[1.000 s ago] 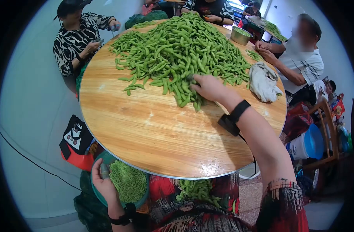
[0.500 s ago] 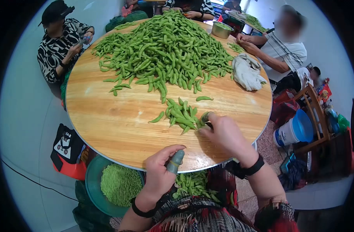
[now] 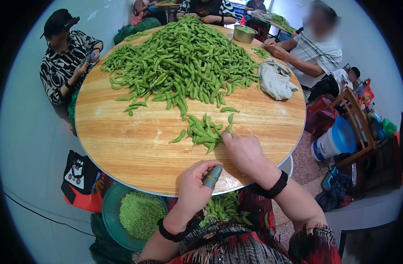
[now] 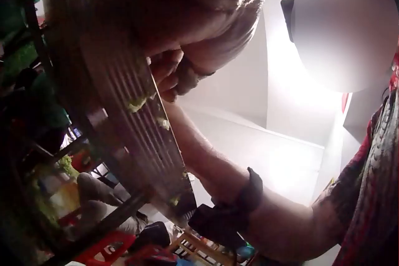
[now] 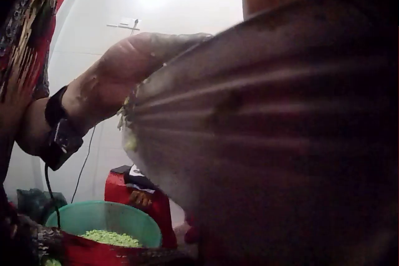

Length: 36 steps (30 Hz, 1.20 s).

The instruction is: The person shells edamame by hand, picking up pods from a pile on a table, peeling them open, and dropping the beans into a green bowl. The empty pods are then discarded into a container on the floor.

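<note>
Over the near part of the round wooden table [image 3: 122,145], my right hand [image 3: 245,154] reaches to a small cluster of green soybean pods [image 3: 203,132]. Its fingers bend at the cluster's right side and pinch a pod [image 3: 230,119] that sticks out past the fingertips. My left hand [image 3: 195,182] is beside it at the table's front edge, fingers loosely curved and holding nothing. A grey-green cover with a yellow band [image 3: 213,177] wraps its thumb. Behind the cluster rises a large heap of pods [image 3: 184,61].
A green basin [image 3: 111,220] of shelled beans [image 3: 142,213] stands below the table, left. More pods [image 3: 225,209] lie on my lap. A grey cloth [image 3: 276,79] and a metal bowl [image 3: 244,34] are at the table's right. Other people sit around it.
My right hand drew a bunch of pods from the heap to the near table, then took hold of a pod there. My left hand rose from beside the basin to the table edge.
</note>
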{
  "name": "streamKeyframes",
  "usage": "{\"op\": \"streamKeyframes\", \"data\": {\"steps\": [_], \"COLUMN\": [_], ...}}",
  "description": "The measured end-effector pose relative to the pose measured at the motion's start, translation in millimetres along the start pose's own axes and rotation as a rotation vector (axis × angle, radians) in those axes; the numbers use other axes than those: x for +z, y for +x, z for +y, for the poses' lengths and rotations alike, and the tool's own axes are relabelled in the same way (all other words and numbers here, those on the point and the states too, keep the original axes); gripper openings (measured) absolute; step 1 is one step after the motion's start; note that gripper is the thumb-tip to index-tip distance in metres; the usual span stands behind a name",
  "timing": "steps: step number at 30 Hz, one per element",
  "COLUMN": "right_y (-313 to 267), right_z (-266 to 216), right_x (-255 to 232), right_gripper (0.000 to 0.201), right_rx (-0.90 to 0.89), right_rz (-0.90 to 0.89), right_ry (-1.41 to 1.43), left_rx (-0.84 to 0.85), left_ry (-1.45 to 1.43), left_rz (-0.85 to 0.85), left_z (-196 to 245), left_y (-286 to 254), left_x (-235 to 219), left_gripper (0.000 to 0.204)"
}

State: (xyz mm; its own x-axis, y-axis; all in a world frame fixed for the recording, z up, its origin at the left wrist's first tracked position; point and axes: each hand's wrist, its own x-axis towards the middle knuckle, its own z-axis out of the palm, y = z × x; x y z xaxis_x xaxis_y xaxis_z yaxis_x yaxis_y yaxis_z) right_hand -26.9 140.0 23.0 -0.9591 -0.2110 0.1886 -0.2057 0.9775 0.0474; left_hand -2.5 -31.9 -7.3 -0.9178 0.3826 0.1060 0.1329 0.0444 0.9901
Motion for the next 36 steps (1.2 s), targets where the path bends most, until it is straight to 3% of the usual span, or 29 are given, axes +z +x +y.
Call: {"op": "streamKeyframes", "data": {"steps": [2,4,5,7,8,10,12,14,16,18,20,22,26,28,32,34,36], "right_y": [3,5,3,-2,-6,-19,-28,-37,-44,-50,-51,-54,-60,-62,-66,-70,-71], "right_z": [3,16,22,28,27,22,12,8,5,8,11,13,16,21,22,18,19], "right_x": [2,2,-2,-23,-27,-32,-35,-35,-37,-34,-31,-24,-24,-24,-20,-8,0], "right_gripper": [0.006,0.009,0.009,0.009,0.009,0.017,0.018,0.020,0.023,0.024,0.022,0.019,0.019,0.022,0.021,0.015,0.014], "right_rx": [0.010,0.042,0.035,0.347,0.339,0.428,0.424,0.302,0.268,0.187,0.232,0.223,0.256,0.425,0.467,0.103,0.084], "right_rz": [-0.028,0.208,0.212,-0.243,-0.252,-0.587,-0.613,-0.552,-0.523,-0.567,-0.596,-0.497,-0.467,-0.658,-0.695,-0.177,-0.145], "right_ry": [0.005,0.192,0.189,1.430,1.433,1.795,1.827,1.734,1.762,1.865,1.889,1.827,1.845,2.187,2.214,1.549,1.508], "left_rx": [-0.009,-0.063,-0.057,-0.278,-0.277,-0.379,-0.322,-0.264,-0.095,-0.087,-0.081,0.015,-0.078,-0.103,-0.129,-0.074,-0.127], "left_ry": [-0.009,-0.178,-0.179,-0.714,-0.713,-1.064,-1.111,-1.157,-1.044,-0.999,-0.954,-0.821,-0.881,-0.778,-0.737,-0.478,-0.499], "left_rz": [-0.004,0.046,0.052,0.018,0.029,-0.070,-0.078,-0.083,0.116,0.176,0.231,0.251,0.173,0.084,0.055,0.102,0.118], "left_z": [1,4,7,19,23,28,11,3,3,9,9,6,19,18,19,20,29], "left_y": [-1,1,3,7,11,18,19,18,18,16,15,14,11,10,8,7,4], "left_x": [0,2,2,0,0,2,5,12,22,31,38,44,50,48,49,54,52], "left_gripper": [0.025,0.019,0.019,0.024,0.024,0.024,0.022,0.022,0.015,0.012,0.009,0.006,0.007,0.013,0.010,0.010,0.013]}}
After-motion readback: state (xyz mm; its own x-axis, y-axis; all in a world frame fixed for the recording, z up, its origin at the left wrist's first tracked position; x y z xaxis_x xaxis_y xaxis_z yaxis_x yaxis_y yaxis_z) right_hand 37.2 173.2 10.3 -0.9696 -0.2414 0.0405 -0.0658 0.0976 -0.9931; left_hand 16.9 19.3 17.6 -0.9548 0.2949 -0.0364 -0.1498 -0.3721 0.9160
